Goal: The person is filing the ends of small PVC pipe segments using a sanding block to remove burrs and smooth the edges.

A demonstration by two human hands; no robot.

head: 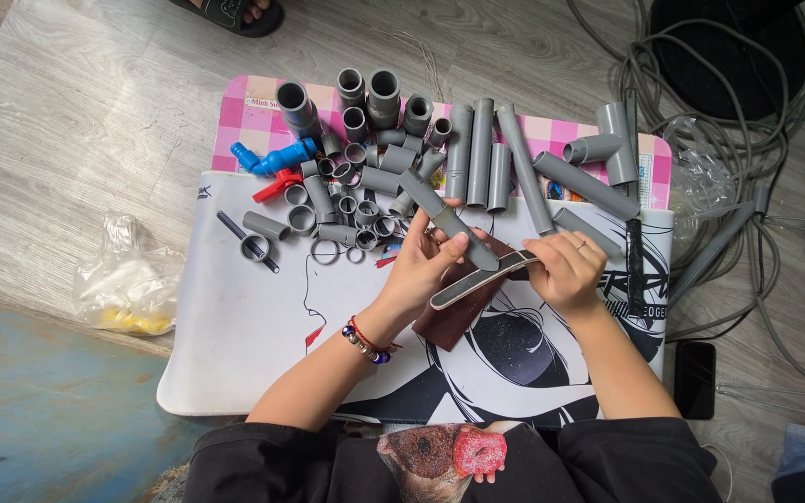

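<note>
My left hand point(423, 267) grips a grey plastic pipe piece point(446, 218) that slants up to the left. My right hand point(566, 270) holds the right end of a flat sanding stick point(477, 280), pressed against the lower end of the pipe. Under both lies a brown sheet of sandpaper point(454, 317) on a white mat with a black drawing point(253, 335). A bead bracelet is on my left wrist and a ring on my right hand.
Several grey pipes and fittings point(365, 158) crowd the mat's far side, with a blue tap point(277, 158) and long pipes point(482, 149). A plastic bag point(128, 284) lies left, tangled cables point(738, 112) and a phone point(694, 377) right. Another person's sandalled foot point(230, 11) is at top.
</note>
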